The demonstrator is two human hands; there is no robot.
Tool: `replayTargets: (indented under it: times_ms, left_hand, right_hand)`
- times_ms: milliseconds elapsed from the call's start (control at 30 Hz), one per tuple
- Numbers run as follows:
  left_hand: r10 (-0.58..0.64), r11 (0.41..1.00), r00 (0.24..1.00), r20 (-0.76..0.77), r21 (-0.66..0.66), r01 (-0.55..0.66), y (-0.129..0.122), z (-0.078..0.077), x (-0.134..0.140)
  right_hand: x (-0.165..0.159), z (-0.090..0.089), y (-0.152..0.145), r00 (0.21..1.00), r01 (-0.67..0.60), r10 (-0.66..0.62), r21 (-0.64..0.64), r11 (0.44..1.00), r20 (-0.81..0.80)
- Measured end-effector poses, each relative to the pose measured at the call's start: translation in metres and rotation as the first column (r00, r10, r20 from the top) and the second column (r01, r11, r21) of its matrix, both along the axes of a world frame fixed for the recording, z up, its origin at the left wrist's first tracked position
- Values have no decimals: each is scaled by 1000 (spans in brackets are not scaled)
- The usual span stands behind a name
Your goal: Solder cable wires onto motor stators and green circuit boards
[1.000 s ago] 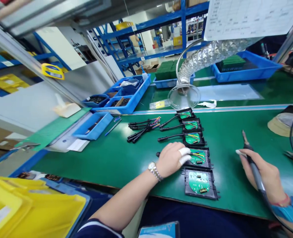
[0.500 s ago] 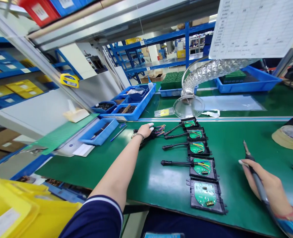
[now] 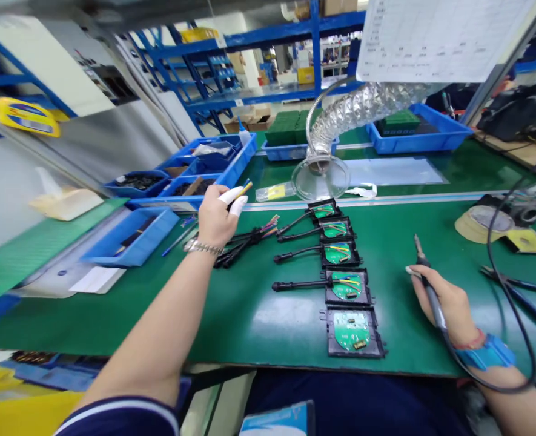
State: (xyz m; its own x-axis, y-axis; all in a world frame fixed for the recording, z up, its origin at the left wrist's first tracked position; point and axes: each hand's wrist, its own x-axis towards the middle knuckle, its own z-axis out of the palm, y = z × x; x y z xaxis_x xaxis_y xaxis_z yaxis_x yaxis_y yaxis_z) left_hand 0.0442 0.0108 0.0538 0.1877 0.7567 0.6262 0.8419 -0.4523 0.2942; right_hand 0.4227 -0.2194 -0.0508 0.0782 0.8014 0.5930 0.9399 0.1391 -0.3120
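your left hand (image 3: 217, 219) hides most of what it grips: only yellow and blue wires (image 3: 245, 189) poke out past your fingertips, and you can't see what lies behind your palm. those fingertips are pinched tight on the wires, up over the bench near the blue trays (image 3: 235, 160). the cable bundle (image 3: 239, 247) is so tangled that its cables can't be counted. the pliers (image 3: 519, 284) run out of view at the right, the sheet (image 3: 422, 39) is cut off at the top and its print is too faint to read. your right hand (image 3: 449, 303) is closed around the iron (image 3: 433, 297), its tip pointing up and away, clear of the cases.

half a second ago your left hand was down on the bundle; now it's raised off it, with the wires in view. your right hand has kept the iron to the right of the row. the nearest case (image 3: 374, 339) holds a board (image 3: 344, 330) with no cable, as before; the four beyond it each have one.
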Motion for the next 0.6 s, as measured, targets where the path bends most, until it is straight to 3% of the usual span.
replayTargets:
  times_ms: [67,100,167,267,333,400,600]
  left_hand:
    - [-242,968,970,-25,-69,239,-50,-3,18]
    - [-376,919,925,-48,-150,365,-77,-8,28]
    - [-570,778,822,-2,-323,539,-127,-20,47]
    - [-692,573,712,121,-508,643,-173,-35,71]
    - [-711,501,680,178,-550,668,-184,-39,82]
    - [-717,477,667,202,-557,680,-186,-39,89]
    - [-750,447,633,191,-558,699,-188,-35,95]
  right_hand:
    - [-5,5,-3,999,30,-30,-7,1000,-30]
    - [-10,9,-6,997,40,-41,-14,999,-63]
    - [-26,21,-13,984,20,-24,-21,1000,-174]
    - [-61,42,-26,921,-164,151,-6,986,-358]
    - [-83,53,-31,857,-318,285,-4,948,-428]
    - [-98,58,-33,805,-391,342,-1,920,-485]
    - [-107,55,-33,740,-377,317,23,926,-593]
